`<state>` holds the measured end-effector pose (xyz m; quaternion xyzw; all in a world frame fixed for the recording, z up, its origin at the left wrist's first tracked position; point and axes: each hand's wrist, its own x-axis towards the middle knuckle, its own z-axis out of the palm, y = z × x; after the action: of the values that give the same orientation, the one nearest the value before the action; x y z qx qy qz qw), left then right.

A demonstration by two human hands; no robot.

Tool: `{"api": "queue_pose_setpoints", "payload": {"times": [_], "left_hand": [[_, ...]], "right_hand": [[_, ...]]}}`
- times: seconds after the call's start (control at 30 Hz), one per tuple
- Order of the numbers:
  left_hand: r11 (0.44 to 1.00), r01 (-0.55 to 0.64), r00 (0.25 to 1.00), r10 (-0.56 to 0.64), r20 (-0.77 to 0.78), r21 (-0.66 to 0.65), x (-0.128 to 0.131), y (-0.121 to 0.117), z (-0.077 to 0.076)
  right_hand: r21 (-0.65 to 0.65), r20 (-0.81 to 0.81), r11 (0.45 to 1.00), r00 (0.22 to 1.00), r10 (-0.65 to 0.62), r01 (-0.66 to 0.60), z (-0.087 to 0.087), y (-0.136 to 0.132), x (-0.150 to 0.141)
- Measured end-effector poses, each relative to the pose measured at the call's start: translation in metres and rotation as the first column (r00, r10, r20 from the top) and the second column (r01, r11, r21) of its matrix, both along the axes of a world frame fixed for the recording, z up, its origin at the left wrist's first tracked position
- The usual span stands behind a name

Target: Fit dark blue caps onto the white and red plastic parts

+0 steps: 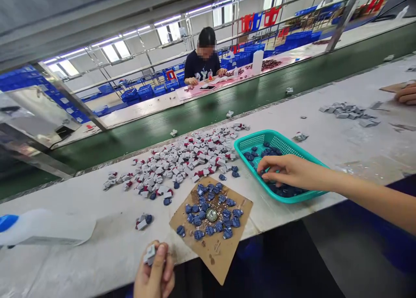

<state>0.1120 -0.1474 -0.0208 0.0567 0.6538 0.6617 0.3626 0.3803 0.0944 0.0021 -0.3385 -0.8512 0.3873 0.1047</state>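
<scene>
My left hand (155, 270), at the bottom near the table's front edge, is closed around a small grey plastic piece (150, 254). My right hand (290, 172) is over the teal basket (312, 161); its fingers are curved and apart, with nothing visible between them. Dark blue moulded pieces (271, 150) lie in that basket, partly hidden by the hand. Between my hands a brown cardboard sheet (212, 257) overhangs the table edge. Several blue pieces (198, 234) are spread on it around a small round metal dish (211, 215).
A wide pile of grey-and-red pieces (182, 159) lies behind the cardboard. At left is a white bottle (35, 224) with a blue cap. A green conveyor belt (201, 111) runs beyond the table; a person (203, 61) sits across it. Another person's hand (407, 93) shows at right.
</scene>
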Motion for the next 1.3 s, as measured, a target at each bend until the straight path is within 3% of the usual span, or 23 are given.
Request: {"api": "queue_pose_setpoints", "payload": {"times": [0.07,0.23,0.33,0.4,0.47,0.53,0.6,0.67,0.77,0.87,1.0,1.1,1.3], "left_hand": [[0.999,-0.021,0.997,0.018,0.071,0.047,0.009,-0.002,-0.003],[0.997,0.027,0.986,-0.038,0.164,0.07,0.019,-0.01,-0.008],[0.995,0.067,0.979,-0.078,0.188,0.068,0.019,-0.013,-0.014],[0.994,0.076,0.972,-0.092,0.216,0.08,0.021,-0.016,-0.019],[0.992,0.065,0.967,-0.088,0.239,0.104,0.023,-0.019,-0.024],[0.988,0.036,0.953,-0.08,0.291,0.151,0.024,-0.023,-0.027],[0.977,0.006,0.915,-0.091,0.393,0.211,0.023,-0.028,-0.029],[0.966,-0.006,0.872,-0.122,0.475,0.258,0.021,-0.031,-0.031],[0.971,0.019,0.876,-0.13,0.464,0.237,0.018,-0.03,-0.033],[0.982,0.056,0.9,-0.127,0.416,0.181,0.018,-0.026,-0.033],[0.979,0.111,0.91,-0.17,0.379,0.173,0.022,-0.021,-0.033],[0.981,0.135,0.925,-0.175,0.338,0.139,0.027,-0.018,-0.033],[0.991,-0.063,0.974,0.035,0.226,0.119,0.032,-0.009,-0.026]], "right_hand": [[-0.065,-0.079,0.998,0.997,-0.019,0.013,0.005,-0.016,-0.012],[0.063,-0.156,0.998,0.988,0.014,-0.004,0.018,-0.049,-0.047],[-0.14,-0.154,0.989,0.988,0.029,-0.051,0.013,-0.063,-0.077],[-0.301,-0.102,0.949,0.993,0.065,-0.093,0.004,-0.068,-0.097],[-0.37,-0.024,0.92,0.992,0.127,-0.127,-0.006,-0.071,-0.111],[-0.259,0.032,0.947,0.978,0.204,-0.189,-0.016,-0.071,-0.119],[0.014,0.064,0.959,0.958,0.281,-0.282,-0.025,-0.07,-0.122],[0.332,0.097,0.873,0.933,0.346,-0.358,-0.035,-0.07,-0.121],[0.568,0.155,0.706,0.898,0.412,-0.422,-0.047,-0.069,-0.119],[0.595,0.21,0.655,0.877,0.431,-0.465,-0.05,-0.068,-0.12],[0.544,0.322,0.642,0.841,0.435,-0.541,-0.041,-0.066,-0.124],[0.527,0.392,0.586,0.789,0.474,-0.615,-0.034,-0.063,-0.129],[0.588,0.477,0.409,0.707,0.521,-0.698,-0.034,-0.06,-0.136]]}}
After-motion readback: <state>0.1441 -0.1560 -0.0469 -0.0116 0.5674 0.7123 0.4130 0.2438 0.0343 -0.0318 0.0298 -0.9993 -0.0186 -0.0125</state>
